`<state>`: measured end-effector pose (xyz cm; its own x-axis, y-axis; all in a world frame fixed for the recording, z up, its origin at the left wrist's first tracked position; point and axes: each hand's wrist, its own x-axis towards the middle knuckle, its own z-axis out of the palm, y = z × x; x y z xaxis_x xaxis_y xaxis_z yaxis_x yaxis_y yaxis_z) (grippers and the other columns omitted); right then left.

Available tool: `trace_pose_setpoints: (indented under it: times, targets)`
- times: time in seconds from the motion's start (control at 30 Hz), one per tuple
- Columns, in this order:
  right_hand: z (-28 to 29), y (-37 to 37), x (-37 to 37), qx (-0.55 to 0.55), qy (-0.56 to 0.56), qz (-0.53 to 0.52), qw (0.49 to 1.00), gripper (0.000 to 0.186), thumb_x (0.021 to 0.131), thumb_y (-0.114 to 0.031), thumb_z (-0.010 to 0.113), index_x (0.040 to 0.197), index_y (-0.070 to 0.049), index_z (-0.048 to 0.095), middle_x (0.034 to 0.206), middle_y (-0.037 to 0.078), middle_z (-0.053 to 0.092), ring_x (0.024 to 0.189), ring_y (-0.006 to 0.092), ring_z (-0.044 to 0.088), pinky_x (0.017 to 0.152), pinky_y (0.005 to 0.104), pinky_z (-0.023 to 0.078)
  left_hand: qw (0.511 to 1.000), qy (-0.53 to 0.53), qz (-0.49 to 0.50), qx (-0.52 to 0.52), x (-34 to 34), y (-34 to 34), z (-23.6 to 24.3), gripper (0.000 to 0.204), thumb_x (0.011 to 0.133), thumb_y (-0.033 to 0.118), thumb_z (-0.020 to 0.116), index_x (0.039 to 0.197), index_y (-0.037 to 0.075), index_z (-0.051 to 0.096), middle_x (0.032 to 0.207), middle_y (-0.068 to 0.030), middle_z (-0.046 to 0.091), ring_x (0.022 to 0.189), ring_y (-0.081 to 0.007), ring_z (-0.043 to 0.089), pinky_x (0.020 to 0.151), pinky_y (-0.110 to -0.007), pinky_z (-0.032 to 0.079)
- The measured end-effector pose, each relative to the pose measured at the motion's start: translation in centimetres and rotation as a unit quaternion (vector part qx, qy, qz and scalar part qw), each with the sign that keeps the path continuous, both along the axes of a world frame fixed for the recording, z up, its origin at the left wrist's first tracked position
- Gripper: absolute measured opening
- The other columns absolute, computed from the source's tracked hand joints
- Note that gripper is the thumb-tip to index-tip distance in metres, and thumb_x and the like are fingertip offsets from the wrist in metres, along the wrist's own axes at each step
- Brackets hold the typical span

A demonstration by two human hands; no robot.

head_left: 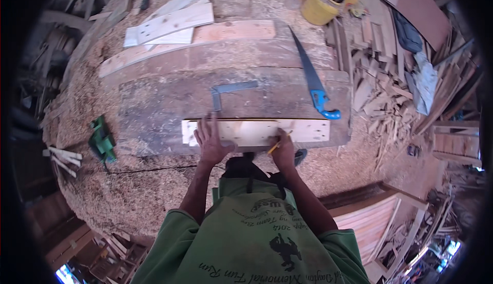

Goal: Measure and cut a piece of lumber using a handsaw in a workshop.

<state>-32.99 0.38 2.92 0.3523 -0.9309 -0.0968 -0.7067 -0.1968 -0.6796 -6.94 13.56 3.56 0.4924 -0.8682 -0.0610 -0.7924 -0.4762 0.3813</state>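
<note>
Left hand (210, 141) flat, fingers spread, pressing pale board (255, 132) at counter's (154, 114) near edge. Right hand (283, 150) clenched on pencil (274, 147), tip touching board. Square (229, 91) at 12 o'clock, saw (313, 81) at 2.

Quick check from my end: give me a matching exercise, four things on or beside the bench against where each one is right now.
Things:
1. handsaw
2. metal square
3. pencil
4. green power tool

Places:
A. in the right hand, tip at the pale board
B. on the sawdust left of the bench
C. on the bench's right part, blue handle nearest the person
D. mid-bench, just beyond the pale board

Pairs: 1-C, 2-D, 3-A, 4-B
</note>
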Motion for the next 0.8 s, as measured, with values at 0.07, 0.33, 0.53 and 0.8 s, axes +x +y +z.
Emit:
trace_pose_setpoints:
  times: [0.07, 0.33, 0.53, 0.8]
  targets:
    - [-0.8, 0.2, 0.2, 0.018, -0.062, -0.049, 0.997, 0.051, 0.1, -0.019, 0.079, 0.143, 0.0, 0.061, 0.106, 0.022, 0.077, 0.098, 0.0406, 0.076, 0.085, 0.0502, 0.061, 0.985, -0.013, 0.157, -0.064, 2.7, 1.4, -1.9, 0.12, 0.088, 0.052, 0.09, 0.176, 0.011, 0.02, 0.172, -0.0355, 0.029, 0.158, -0.0587, 0.029, 0.125, -0.075, 0.03]
    - [-2.5, 0.2, 2.7, 0.034, -0.064, -0.073, 0.995, 0.043, 0.093, -0.011, 0.079, 0.134, -0.003, 0.069, 0.107, 0.023, 0.074, 0.104, 0.0445, 0.071, 0.092, 0.054, 0.058, 0.929, 0.214, 0.3, -0.043, 10.2, 4.5, -6.6, 0.056, 0.094, 0.027, 0.081, 0.139, -0.001, 0.064, 0.102, -0.0186, 0.078, 0.097, -0.0377, 0.076, 0.092, -0.05, 0.058]
    - [-2.8, 0.3, 3.9, 0.047, -0.073, -0.082, 0.993, 0.044, 0.091, -0.009, 0.078, 0.134, -0.006, 0.07, 0.108, 0.024, 0.07, 0.103, 0.0445, 0.069, 0.092, 0.0537, 0.057, 0.919, 0.202, 0.336, -0.045, 12.0, 5.0, -7.0, 0.058, 0.094, 0.03, 0.076, 0.146, 0.007, 0.066, 0.112, -0.0184, 0.08, 0.106, -0.0378, 0.077, 0.093, -0.048, 0.059]
    - [-2.8, 0.7, 3.5, 0.003, -0.129, -0.097, 0.987, 0.041, 0.089, -0.007, 0.077, 0.129, -0.006, 0.069, 0.1, 0.024, 0.068, 0.097, 0.0468, 0.069, 0.086, 0.0551, 0.057, 0.921, 0.247, 0.295, -0.066, 14.9, 5.4, -8.2, 0.053, 0.092, 0.019, 0.081, 0.141, 0.003, 0.069, 0.111, -0.0141, 0.079, 0.098, -0.0275, 0.074, 0.088, -0.042, 0.059]
